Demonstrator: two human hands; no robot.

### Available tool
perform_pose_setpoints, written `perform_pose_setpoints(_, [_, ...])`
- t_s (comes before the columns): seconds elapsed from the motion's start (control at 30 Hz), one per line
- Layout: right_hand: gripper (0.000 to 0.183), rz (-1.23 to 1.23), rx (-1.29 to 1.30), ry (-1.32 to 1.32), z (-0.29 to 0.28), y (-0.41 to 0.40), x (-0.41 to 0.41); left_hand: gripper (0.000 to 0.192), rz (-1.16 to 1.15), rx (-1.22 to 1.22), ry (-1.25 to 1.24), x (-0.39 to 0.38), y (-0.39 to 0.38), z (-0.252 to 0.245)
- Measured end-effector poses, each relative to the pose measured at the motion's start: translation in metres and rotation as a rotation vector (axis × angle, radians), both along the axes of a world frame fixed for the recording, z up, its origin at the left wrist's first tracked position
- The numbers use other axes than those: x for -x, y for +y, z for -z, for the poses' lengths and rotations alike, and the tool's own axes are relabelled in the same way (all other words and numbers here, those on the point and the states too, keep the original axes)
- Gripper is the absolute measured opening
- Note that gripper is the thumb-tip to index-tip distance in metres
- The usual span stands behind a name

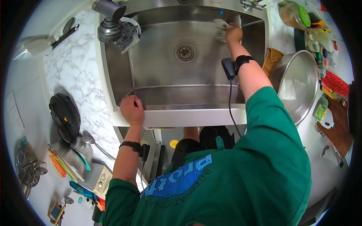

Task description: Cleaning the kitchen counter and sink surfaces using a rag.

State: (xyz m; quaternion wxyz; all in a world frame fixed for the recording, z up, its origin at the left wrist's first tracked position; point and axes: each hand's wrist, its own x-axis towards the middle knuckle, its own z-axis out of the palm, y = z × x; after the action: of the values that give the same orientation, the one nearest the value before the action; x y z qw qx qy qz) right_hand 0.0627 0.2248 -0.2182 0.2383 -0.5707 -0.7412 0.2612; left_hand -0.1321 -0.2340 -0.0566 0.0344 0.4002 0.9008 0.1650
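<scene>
My right hand [234, 34] grips a whitish cloth [220, 30] against the far right part of the stainless steel sink [158, 65]. Part of the cloth is hidden under the fingers. My left hand [132, 110] rests on the sink's near left rim, its fingers curled over the edge; no object shows in it. The round drain [185, 52] lies in the sink floor, with dark bits in its strainer. A grey faucet [109, 25] stands at the upper left corner, partly over a bag of dark grey granular or wiry material [127, 35].
Right of the sink stand a large metal bowl [299, 87], a brown cloth [272, 60] and a green-lidded jar [294, 16]. A black round appliance [65, 114], a ladle [89, 139] and a toaster-like appliance [100, 180] with knobs are on the left. A cable hangs from my right forearm.
</scene>
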Motion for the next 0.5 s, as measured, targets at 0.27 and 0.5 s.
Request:
perform_pose_setpoints(0.27, [0.025,-0.616,0.252,-0.023,0.001,-0.128,0.068,0.004,-0.031,0.032,0.001,0.0,-0.009,-0.002])
perform_pose_setpoints(0.5, [0.028,-0.478,0.067,-0.577,-0.074,-0.106,0.059,0.004,-0.047,0.054,-0.01,-0.001,-0.008,-0.005])
